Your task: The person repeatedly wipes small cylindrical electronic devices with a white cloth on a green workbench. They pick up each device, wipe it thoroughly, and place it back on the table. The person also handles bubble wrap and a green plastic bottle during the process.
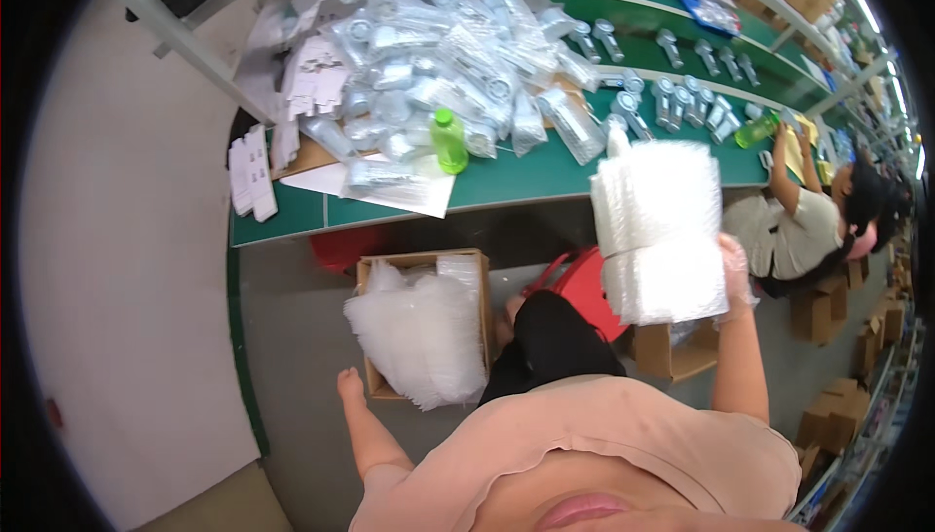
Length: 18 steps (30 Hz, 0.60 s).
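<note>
My right hand (736,274) is closed on the right edge of a thick stack of white bubble wrap bags (667,230), raised in front of the table. Clear film lies over part of that hand. The stack is folded or tied in around its middle. My left hand (350,383) hangs low at the left, beside an open cardboard box (484,289). White bubble wrap bags (419,337) fill this box and bulge over its rim. The fingers of my left hand are too small and turned away to read.
The green table (516,177) carries a heap of bagged pale-blue handheld devices (438,55), a green bottle (449,141) and white folded cartons (252,174). More devices (682,99) lie unbagged. A red stool (579,289) stands below. A co-worker (794,225) sits at the right.
</note>
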{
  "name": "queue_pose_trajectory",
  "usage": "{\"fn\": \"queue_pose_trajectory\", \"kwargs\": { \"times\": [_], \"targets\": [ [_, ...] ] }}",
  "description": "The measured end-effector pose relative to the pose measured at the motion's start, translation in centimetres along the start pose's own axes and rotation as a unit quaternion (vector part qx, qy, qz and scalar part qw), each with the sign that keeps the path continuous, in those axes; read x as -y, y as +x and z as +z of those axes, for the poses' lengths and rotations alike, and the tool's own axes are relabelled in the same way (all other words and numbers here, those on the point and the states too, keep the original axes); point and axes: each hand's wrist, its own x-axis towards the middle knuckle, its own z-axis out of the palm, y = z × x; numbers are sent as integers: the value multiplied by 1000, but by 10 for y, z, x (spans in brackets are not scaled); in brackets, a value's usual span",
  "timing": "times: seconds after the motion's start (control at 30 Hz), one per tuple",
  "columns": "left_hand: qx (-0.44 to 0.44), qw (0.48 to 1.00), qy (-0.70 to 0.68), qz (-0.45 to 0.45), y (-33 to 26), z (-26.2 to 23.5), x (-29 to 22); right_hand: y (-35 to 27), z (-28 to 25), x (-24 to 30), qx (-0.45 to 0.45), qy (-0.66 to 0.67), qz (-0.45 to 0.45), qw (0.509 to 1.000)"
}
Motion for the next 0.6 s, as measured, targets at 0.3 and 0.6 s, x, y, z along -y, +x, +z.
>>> {"fn": "queue_pose_trajectory", "kwargs": {
  "times": [0.3, 0.6],
  "targets": [
    [-40, 959, -222, 170, -103, 30, -198, 123, 77, 139, -36, -194, -200, 960],
    [117, 897, -269, 330, -262, 187, -411, 332, 39, 70, -49, -732, -102, 672]
  ]
}}
